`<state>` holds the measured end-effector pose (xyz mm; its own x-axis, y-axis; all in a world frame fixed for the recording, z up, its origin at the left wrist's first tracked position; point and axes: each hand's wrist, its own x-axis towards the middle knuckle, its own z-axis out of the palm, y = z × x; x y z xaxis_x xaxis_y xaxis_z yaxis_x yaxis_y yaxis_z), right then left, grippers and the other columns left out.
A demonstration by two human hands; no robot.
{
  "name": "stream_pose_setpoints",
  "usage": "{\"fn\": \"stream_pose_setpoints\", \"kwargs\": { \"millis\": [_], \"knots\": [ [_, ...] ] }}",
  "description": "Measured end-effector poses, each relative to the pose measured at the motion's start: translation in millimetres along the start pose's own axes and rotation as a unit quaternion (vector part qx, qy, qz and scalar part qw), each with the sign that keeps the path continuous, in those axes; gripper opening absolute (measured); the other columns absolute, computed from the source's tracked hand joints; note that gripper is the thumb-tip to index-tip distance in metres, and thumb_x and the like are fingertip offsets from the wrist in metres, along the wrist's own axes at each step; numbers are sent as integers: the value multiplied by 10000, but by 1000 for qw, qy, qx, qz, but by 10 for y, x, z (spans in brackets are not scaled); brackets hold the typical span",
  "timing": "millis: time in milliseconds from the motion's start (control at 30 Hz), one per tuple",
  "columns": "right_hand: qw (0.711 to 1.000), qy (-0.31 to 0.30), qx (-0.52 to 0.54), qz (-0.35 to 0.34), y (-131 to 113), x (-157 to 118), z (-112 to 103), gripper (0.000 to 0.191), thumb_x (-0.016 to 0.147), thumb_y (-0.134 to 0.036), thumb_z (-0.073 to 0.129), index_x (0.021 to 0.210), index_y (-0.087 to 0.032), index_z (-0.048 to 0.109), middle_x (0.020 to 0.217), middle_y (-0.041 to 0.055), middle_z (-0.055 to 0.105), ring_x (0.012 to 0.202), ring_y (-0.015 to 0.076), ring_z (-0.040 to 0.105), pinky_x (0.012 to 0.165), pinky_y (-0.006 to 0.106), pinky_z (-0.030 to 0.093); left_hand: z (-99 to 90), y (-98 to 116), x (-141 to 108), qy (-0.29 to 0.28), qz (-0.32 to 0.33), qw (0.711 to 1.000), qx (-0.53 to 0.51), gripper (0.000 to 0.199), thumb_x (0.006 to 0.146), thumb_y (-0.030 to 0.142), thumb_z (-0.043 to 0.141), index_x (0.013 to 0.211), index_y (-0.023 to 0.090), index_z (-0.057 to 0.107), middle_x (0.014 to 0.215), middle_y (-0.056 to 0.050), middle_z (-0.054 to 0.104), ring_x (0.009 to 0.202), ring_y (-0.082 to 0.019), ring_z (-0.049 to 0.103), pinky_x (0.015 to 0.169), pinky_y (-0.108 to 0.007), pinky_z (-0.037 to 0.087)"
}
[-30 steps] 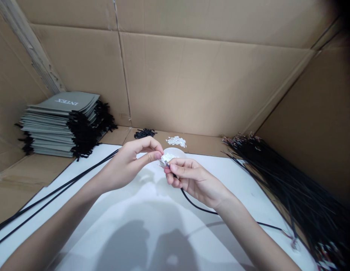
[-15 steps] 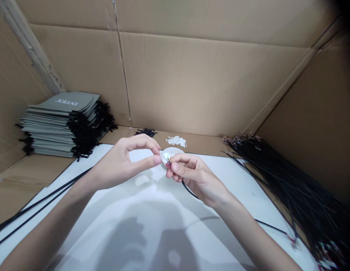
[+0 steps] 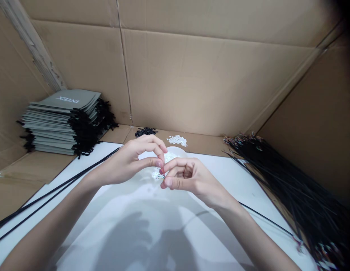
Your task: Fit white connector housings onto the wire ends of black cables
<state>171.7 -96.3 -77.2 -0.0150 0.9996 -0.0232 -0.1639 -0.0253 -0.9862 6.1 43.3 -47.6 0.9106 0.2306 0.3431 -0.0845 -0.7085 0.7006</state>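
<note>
Thin coloured wires (image 3: pixel 160 176) fan out at the centre, between the fingertips of both hands. My right hand (image 3: pixel 188 175) pinches these wires, its thumb below and index finger above. From the left, my left hand (image 3: pixel 146 154) reaches in with thumb and index finger pressed together; they meet the right fingertips, and anything between them is too small to make out. Just behind the fingers stands a white bowl (image 3: pixel 179 151) of small white pieces, partly covered by the hands. A black cable (image 3: pixel 265 215) lies to the right, passing under my right forearm.
Grey INTEX sheets with black straps (image 3: pixel 50 122) are stacked at the left. Black pieces (image 3: pixel 145 131) and white pieces (image 3: pixel 177 140) lie in piles at the back. Black cables (image 3: pixel 293 188) fill the right side; more cables (image 3: pixel 64 181) run along the left. Cardboard walls (image 3: pixel 214 82) surround the white table (image 3: pixel 129 233).
My left fingertips have closed in on the right ones. My right fingers have tilted the wires toward the left and moved slightly lower. More of the bowl's rim shows.
</note>
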Motion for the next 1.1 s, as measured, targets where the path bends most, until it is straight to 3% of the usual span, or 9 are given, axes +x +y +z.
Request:
{"fn": "stream_pose_setpoints", "kwargs": {
  "millis": [200,333,467,567,733,900,1100],
  "knots": [
    [999,9,-44,-8,22,-20,51,281,686,-360,887,820,-168,730,685,2,687,641,127,616,647,257,479,9,-3,-1,-17,14,1000,16,193,960,251,617,781,223,683,1110,-1,619,1108,-161,552,961,-242,387],
    [996,27,-70,-39,56,-16,60,253,730,-377,854,796,-172,721,718,10,683,680,140,627,672,274,491,18,15,-12,0,16,1000,24,143,947,263,640,816,230,686,1064,0,639,1061,-162,580,931,-244,403],
    [992,64,-95,-61,52,-13,66,209,751,-346,831,779,-174,716,843,48,721,744,161,650,692,288,509,-24,70,-28,39,-25,999,22,142,966,341,603,919,232,681,1007,-7,666,951,-165,609,835,-253,443],
    [989,74,-111,-67,48,-7,69,166,765,-316,814,774,-178,723,863,50,727,767,163,655,706,288,513,-63,120,-47,26,-69,997,16,162,951,392,616,950,248,690,965,7,687,888,-157,619,725,-228,448],
    [985,84,-123,-84,69,2,68,157,780,-315,804,773,-179,725,839,48,727,773,174,666,714,299,519,-65,115,-50,-32,-90,995,-37,182,942,371,628,875,221,705,866,15,709,813,-141,636,731,-219,467],
    [984,109,-103,-98,73,-10,74,192,756,-345,837,786,-190,726,828,44,741,759,169,678,696,286,528,-53,15,0,-28,-126,987,-95,185,927,358,641,861,196,703,810,2,692,748,-134,611,664,-222,454],
    [964,180,-107,-167,34,-23,43,155,775,-325,826,781,-199,736,814,54,740,757,192,678,700,317,529,42,-53,49,-16,-161,971,-177,182,902,354,658,869,175,664,826,-4,648,763,-131,588,710,-239,460]
  ]
}}
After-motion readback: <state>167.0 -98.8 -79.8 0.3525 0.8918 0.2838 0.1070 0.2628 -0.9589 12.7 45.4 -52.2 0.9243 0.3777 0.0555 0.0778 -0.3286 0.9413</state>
